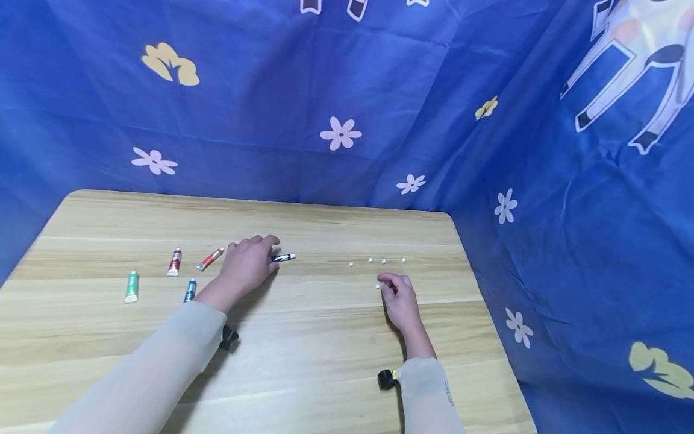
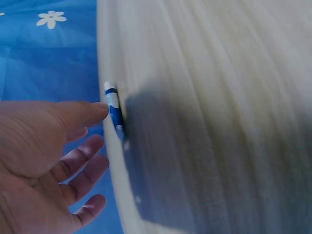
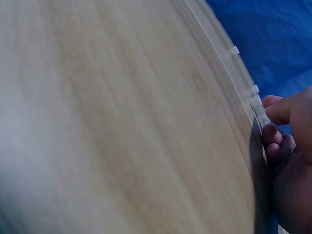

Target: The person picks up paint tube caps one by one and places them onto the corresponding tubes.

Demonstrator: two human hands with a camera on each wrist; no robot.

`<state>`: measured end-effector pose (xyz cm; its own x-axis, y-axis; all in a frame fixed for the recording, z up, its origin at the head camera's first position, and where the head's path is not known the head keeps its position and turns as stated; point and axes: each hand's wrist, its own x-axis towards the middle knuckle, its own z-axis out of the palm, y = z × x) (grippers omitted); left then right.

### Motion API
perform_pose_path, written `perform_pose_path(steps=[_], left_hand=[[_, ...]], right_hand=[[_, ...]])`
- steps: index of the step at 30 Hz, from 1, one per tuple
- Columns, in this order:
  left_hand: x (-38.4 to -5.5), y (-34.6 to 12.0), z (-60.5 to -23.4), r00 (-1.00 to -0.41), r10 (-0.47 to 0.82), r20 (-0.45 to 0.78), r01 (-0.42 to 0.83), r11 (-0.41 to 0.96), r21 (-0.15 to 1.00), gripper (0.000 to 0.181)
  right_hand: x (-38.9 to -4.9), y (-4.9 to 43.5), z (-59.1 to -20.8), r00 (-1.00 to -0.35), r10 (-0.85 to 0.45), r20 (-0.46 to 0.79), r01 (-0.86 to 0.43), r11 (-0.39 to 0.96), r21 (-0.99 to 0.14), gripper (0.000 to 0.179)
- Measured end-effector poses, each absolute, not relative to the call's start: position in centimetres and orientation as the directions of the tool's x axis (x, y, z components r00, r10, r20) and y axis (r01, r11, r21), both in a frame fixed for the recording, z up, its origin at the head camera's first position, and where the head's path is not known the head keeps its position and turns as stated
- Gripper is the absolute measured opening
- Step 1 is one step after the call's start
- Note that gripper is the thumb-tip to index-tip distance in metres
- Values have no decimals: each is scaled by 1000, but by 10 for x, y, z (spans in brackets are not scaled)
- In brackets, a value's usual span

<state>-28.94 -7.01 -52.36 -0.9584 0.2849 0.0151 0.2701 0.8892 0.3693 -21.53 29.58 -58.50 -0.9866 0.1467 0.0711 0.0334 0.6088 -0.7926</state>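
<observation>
My left hand (image 1: pixel 249 262) reaches over a dark blue-and-white paint tube (image 1: pixel 284 257) that lies on the table. In the left wrist view, the thumb overlaps this tube while the other fingers spread loosely apart. My right hand (image 1: pixel 402 304) is low over the table's right part, its thumb and index finger right beside a small white cap (image 1: pixel 377 286). Seen from the right wrist, that cap (image 3: pixel 256 101) sits just past the fingertips, and the other fingers are loosely curled. Behind it stand several more white caps (image 1: pixel 383 261) in a loose row.
Left of the left hand lie a red-orange tube (image 1: pixel 210 259), a dark red tube (image 1: pixel 174 263), a green tube (image 1: pixel 132 287) and a blue tube (image 1: pixel 190 290), partly behind the wrist. Blue patterned cloth (image 1: pixel 260 132) hangs along the back and right edges of the wooden table (image 1: pixel 303 361).
</observation>
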Motion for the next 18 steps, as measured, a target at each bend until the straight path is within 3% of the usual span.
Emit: perform_pose_path(steps=[18], left_hand=[[-244, -101, -504, -974, 192, 118, 224, 877, 424, 40]], right_hand=[[-214, 289, -584, -991, 132, 17, 77, 670, -739, 28]])
